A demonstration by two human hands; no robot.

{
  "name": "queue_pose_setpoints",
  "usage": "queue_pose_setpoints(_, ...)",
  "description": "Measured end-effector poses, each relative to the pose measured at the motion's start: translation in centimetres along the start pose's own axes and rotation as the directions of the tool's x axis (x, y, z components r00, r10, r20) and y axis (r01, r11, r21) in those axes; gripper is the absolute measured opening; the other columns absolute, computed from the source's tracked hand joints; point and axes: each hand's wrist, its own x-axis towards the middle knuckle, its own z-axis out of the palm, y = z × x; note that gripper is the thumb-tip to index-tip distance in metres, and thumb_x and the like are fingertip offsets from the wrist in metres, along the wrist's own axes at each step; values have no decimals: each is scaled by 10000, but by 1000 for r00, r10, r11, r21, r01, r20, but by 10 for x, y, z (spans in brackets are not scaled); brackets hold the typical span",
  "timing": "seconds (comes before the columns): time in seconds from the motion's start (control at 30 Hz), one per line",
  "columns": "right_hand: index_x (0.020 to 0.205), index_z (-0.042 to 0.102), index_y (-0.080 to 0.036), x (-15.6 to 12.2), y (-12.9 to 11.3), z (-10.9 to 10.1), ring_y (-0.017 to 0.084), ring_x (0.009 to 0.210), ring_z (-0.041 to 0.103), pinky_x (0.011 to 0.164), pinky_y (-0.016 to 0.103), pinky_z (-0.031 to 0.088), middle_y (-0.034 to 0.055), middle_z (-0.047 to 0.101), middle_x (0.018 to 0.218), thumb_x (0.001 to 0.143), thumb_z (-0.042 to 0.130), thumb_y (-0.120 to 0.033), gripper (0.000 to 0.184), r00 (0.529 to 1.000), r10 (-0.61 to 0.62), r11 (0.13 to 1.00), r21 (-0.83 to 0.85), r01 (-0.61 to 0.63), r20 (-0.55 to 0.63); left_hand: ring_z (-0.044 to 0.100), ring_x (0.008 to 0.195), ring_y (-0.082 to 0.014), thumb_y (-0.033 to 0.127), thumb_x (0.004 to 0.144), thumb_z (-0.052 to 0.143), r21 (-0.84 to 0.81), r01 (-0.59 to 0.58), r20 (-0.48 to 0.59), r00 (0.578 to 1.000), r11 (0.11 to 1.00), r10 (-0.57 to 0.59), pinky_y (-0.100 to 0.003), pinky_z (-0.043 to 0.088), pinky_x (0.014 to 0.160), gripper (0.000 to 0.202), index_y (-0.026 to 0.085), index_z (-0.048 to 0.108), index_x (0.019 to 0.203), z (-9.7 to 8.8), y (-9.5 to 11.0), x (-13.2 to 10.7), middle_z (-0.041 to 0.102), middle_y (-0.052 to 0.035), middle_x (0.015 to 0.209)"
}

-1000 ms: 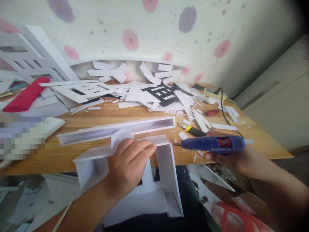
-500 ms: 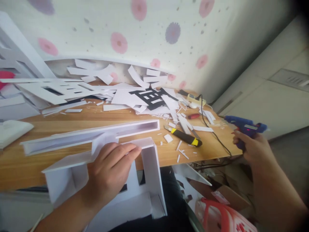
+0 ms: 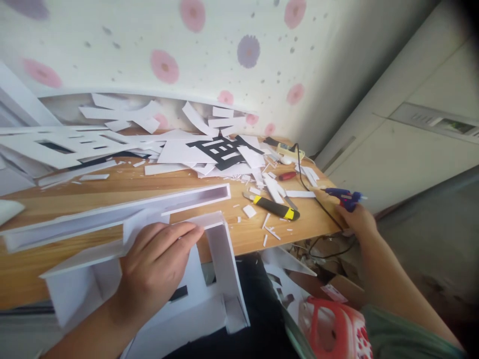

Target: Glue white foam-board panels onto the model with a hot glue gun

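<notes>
A white foam-board box piece [image 3: 234, 271] with thin walls and cut-outs leans between the table edge and the person's lap. My left hand [image 3: 157, 259] is closed on its upper wall, fingers pressed along the top edge. Farther right, my right hand [image 3: 357, 219] grips a blue glue gun [image 3: 346, 198] by its handle above the table's right corner. Part of the handle is hidden by the fingers. A long narrow white trough [image 3: 194, 198] lies on the table just beyond the left hand.
A black-and-yellow utility knife [image 3: 277, 207] lies on the wooden table [image 3: 209, 252] among white offcuts. Behind it are piled white sheets [image 3: 175, 152] and a black cut-out character [image 3: 220, 152]. A dark cord [image 3: 324, 209] hangs over the edge. Below stands a red-and-white plastic stool [image 3: 337, 324].
My right hand has brought the glue gun inward and lower, nearer the table's corner. The view has shifted a little to the right. My left hand keeps its hold on the box piece.
</notes>
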Motion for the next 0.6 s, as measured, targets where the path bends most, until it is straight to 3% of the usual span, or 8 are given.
queue_pose_setpoints(0.1,836,669,-123,-22,-4,-2,372,918,596,773,452,453,130,598,742,742,743,-371,276,968,35,997,81,-15,-249,638,783,-217,-93,770,632,3,4,-5,1000,1000,-4,-380,512,716,332,117,684,1021,-1,2,1,743,-96,924)
queue_pose_setpoints(0.2,877,627,-127,-55,-15,-1,407,1010,552,858,532,423,166,581,836,783,584,-262,170,817,68,985,170,38,-573,634,764,-211,-83,778,628,19,16,-13,1000,1000,-15,-373,515,700,296,118,688,988,-1,4,2,743,-90,903)
queue_pose_setpoints(0.27,804,597,-171,-80,-28,2,372,941,572,840,522,446,129,566,804,745,602,-240,90,735,17,963,210,171,-678,633,761,-211,-82,773,631,21,18,-15,1000,1000,-17,-372,517,696,296,115,690,986,-1,3,2,743,-91,904)
queue_pose_setpoints(0.37,766,593,-190,-124,-57,6,296,816,594,789,479,491,76,561,742,768,644,-242,73,670,-130,865,246,436,-731,629,773,-213,-89,759,642,6,23,-15,1000,1000,-23,-375,516,693,314,106,689,1000,0,3,1,743,-97,915)
queue_pose_setpoints(0.47,826,615,-173,-167,-93,5,236,741,603,717,416,514,63,593,771,784,702,-221,108,652,-278,692,324,645,-705,632,797,-210,-93,759,637,-19,44,5,999,999,-44,-386,512,708,341,105,682,1033,-2,4,-1,738,-100,957)
queue_pose_setpoints(0.6,968,639,-185,-211,-140,-1,217,787,624,699,381,518,65,622,866,847,665,-194,124,655,-486,456,471,755,-579,637,869,-204,-73,765,650,-124,113,30,994,986,-110,-385,525,760,359,111,673,1072,-18,11,0,718,-99,998)
